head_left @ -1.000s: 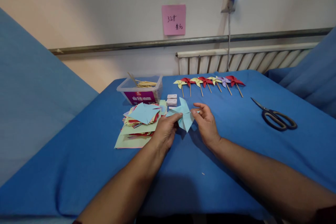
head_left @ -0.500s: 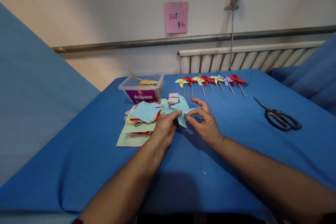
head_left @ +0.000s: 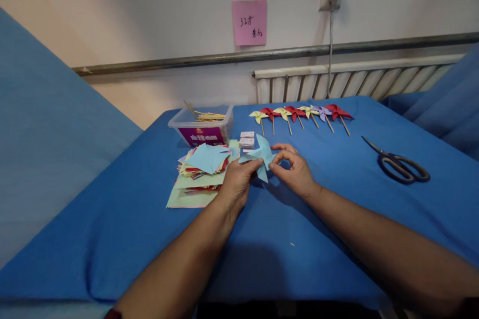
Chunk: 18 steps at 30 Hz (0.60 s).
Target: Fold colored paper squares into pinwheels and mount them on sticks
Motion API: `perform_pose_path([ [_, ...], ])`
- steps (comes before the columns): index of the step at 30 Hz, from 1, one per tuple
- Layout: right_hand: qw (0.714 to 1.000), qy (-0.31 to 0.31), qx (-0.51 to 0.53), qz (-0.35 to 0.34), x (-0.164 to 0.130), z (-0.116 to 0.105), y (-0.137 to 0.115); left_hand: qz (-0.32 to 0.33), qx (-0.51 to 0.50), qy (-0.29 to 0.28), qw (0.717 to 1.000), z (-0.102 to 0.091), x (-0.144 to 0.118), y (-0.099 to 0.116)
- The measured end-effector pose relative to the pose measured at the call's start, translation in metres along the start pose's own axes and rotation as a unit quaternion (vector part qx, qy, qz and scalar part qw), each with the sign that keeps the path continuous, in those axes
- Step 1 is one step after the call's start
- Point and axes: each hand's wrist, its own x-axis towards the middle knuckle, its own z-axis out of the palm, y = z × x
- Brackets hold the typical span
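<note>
A light blue paper pinwheel (head_left: 264, 151) is held up between my hands over the table, its blades folded in towards the centre. My left hand (head_left: 239, 177) grips it from the left, with the thumb pressed near the middle. From the right, my right hand (head_left: 294, 169) pinches a blade between thumb and index finger. No stick shows on this pinwheel. Just left of my left hand lies a pile of coloured paper squares (head_left: 207, 159), a cut light blue one on top. Two small white boxes (head_left: 247, 140) sit behind the pinwheel.
A clear plastic tub (head_left: 202, 124) with wooden sticks stands behind the paper pile. Several finished pinwheels (head_left: 299, 115) on sticks lie in a row at the back. Black-handled scissors (head_left: 400, 167) rest at the right. A tiny pale scrap (head_left: 292, 244) lies near the front.
The pinwheel has turned and shifted slightly to the right. My right hand's fingers have drawn closer together at its blade, while my left thumb stays at its middle.
</note>
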Motion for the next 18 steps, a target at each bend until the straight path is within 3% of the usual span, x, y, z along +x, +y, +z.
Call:
perform_pose_path([
  [18,0.999,0.033,-0.031,-0.003,-0.0009,0.0036,-0.0014,-0.021,0.037,0.004,0.999,-0.0020,0.0028,-0.0054],
])
